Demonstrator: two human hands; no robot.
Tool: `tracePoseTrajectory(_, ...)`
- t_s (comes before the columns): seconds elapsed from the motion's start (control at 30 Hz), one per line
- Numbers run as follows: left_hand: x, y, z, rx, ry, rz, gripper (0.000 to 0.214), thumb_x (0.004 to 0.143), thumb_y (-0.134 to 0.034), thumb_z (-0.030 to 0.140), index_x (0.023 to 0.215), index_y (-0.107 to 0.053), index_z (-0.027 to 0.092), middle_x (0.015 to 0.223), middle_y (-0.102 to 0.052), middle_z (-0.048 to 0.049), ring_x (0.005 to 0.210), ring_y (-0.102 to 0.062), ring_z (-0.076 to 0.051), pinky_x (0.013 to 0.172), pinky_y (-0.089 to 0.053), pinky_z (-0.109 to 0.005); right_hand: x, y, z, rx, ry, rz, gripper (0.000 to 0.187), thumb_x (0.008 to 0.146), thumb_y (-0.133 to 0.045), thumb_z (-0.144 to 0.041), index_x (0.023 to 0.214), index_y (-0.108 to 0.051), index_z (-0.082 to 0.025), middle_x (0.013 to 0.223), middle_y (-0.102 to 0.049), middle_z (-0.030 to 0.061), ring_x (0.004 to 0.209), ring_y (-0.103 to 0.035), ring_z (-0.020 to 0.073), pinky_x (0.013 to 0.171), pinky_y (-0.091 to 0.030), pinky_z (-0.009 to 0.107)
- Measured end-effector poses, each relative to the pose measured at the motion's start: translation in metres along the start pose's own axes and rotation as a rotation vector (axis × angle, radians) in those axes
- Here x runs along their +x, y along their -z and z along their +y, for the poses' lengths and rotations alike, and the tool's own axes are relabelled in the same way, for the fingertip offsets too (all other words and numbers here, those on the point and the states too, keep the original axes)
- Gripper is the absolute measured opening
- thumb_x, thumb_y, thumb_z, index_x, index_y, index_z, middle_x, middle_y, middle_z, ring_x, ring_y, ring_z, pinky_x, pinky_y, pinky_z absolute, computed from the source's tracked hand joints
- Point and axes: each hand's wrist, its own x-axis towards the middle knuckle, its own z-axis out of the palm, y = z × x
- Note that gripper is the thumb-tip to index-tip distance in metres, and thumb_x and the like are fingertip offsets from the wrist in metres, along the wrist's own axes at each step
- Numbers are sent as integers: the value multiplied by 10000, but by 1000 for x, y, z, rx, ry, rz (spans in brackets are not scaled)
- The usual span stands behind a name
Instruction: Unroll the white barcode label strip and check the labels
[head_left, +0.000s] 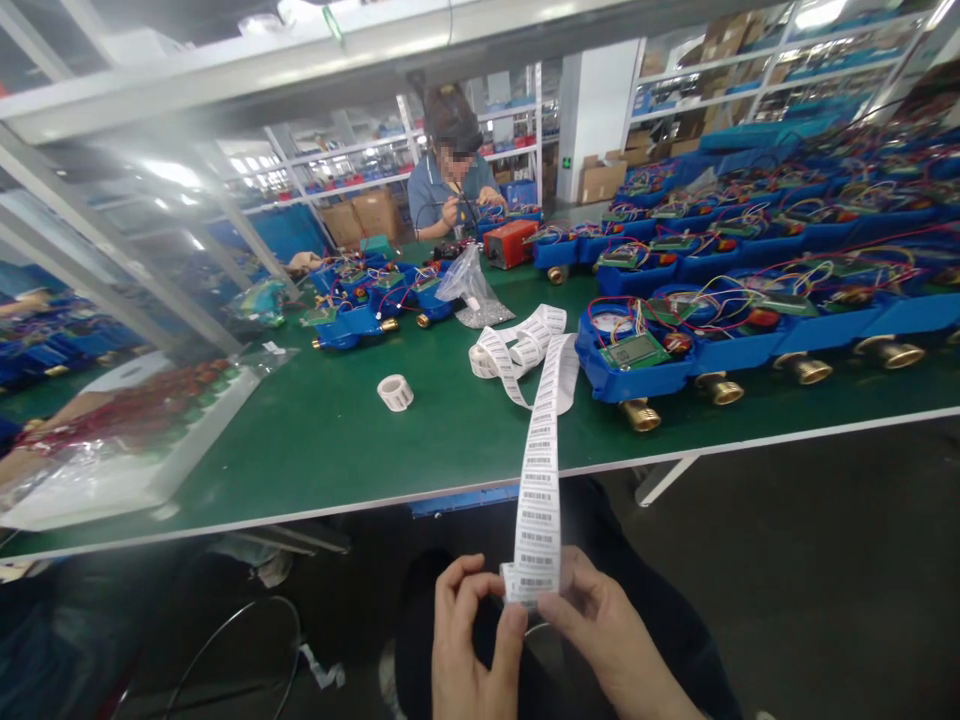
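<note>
A long strip of white barcode labels (538,490) runs from the green table down over its front edge to my hands. My left hand (476,635) pinches the near end of the strip from the left, thumb and fingers at its edge. From the right, my right hand (600,625) grips the same end, its thumb on the front and the other fingers behind, partly hidden. The end looks folded or rolled between my hands. Further along, the strip lies in loose loops beside a label coil (484,360). A small separate roll of labels (395,393) stands to the left.
Blue meter housings (637,375) with wires, circuit boards and brass fittings fill the table's right side. More housings (360,320) stand left of a clear bag of small parts (476,295). A co-worker (450,170) sits opposite, near a red box (510,245). A white tray (172,480) holds bagged parts.
</note>
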Motion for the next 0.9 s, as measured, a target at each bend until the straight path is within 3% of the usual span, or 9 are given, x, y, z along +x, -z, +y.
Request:
tracePoseTrajectory(0.07,1,-1,-4,-1,-22,-50,251,896,-545,410,781,-638,208,1169,-435,-43,1141,-437,-251,968,-321,-397,0,1,2,-17,-4,-13,334,793,-693,-481,785,-583,-165,931,-485,46,866,-500,183,909,-424,345)
tracePoseTrajectory(0.2,1,-4,-3,32,-98,-137,202,924,-512,319,834,-673,234,1257,-401,-50,1189,-398,-271,992,-296,-447,1,7,-3,71,-18,-47,364,856,-608,-523,1019,-624,-199,1035,-516,69,1009,-501,220,937,-408,352)
tracePoseTrajectory(0.37,3,-10,2,4,-85,-161,147,902,-516,313,976,-638,281,1330,-373,-28,1228,-389,-275,996,-314,-472,1,13,-6,-88,-3,-3,365,804,-664,-527,761,-640,-165,946,-467,59,898,-473,199,936,-405,349)
tracePoseTrajectory(0.43,4,-12,2,-25,-78,-149,121,903,-538,333,938,-649,299,1307,-391,-4,1202,-415,-265,983,-326,-459,1,15,-5,-136,-11,-8,385,784,-671,-549,785,-644,-165,909,-454,53,834,-456,188,907,-417,357)
tracePoseTrajectory(0.53,5,-14,1,10,-133,-144,143,913,-526,296,873,-663,291,1302,-397,4,1213,-402,-273,993,-292,-479,0,18,-5,-45,-23,-1,375,850,-588,-548,896,-643,-180,935,-492,61,899,-484,207,901,-411,348)
tracePoseTrajectory(0.6,5,-15,1,21,-161,-164,142,904,-516,306,911,-655,278,1321,-382,-15,1230,-384,-285,999,-289,-485,-1,20,-4,-39,-15,15,357,867,-573,-527,839,-623,-175,933,-494,59,917,-496,208,886,-410,332)
tracePoseTrajectory(0.73,5,-19,1,-42,-153,-167,178,919,-514,361,933,-651,249,1283,-396,-44,1182,-433,-256,946,-375,-386,-3,24,2,-245,43,7,348,855,-594,-513,790,-625,-173,925,-481,56,888,-497,201,861,-406,321)
tracePoseTrajectory(0.83,4,-23,-1,35,-247,-91,270,946,-492,360,784,-667,232,1278,-411,-38,1150,-457,-246,926,-367,-358,-5,28,3,-145,37,-8,328,890,-536,-520,893,-617,-202,901,-498,48,870,-497,202,842,-415,322)
tracePoseTrajectory(0.9,4,-24,-1,93,-285,-64,352,945,-471,443,750,-669,227,1284,-433,-56,1148,-462,-274,925,-367,-387,-6,30,2,-93,33,-10,320,886,-541,-519,863,-600,-205,873,-503,44,841,-499,201,805,-427,317)
